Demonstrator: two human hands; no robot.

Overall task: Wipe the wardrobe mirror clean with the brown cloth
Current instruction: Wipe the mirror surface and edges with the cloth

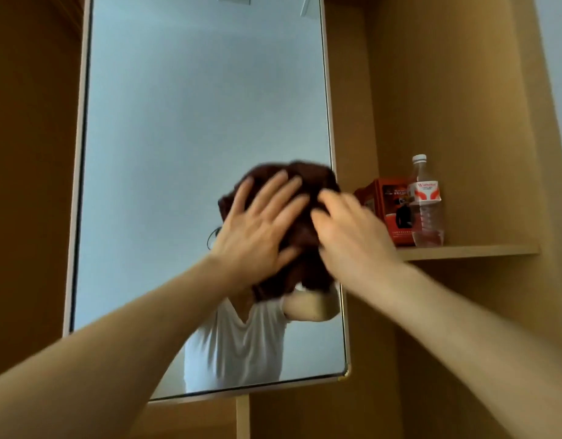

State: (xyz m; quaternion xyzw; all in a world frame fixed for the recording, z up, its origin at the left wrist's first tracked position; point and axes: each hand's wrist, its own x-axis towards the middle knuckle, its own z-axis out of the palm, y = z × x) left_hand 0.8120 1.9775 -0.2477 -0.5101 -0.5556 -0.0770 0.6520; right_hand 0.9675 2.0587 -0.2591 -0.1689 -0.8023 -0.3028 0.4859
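Head view: brown cloth point(300, 198) under both hands.

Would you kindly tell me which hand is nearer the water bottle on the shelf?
Right. The right hand is just left of the water bottle; the left hand lies farther left, on the brown cloth.

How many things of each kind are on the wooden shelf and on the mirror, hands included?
hands: 2, left hand and right hand
brown cloth: 1
water bottle: 1
red box: 1
total: 5
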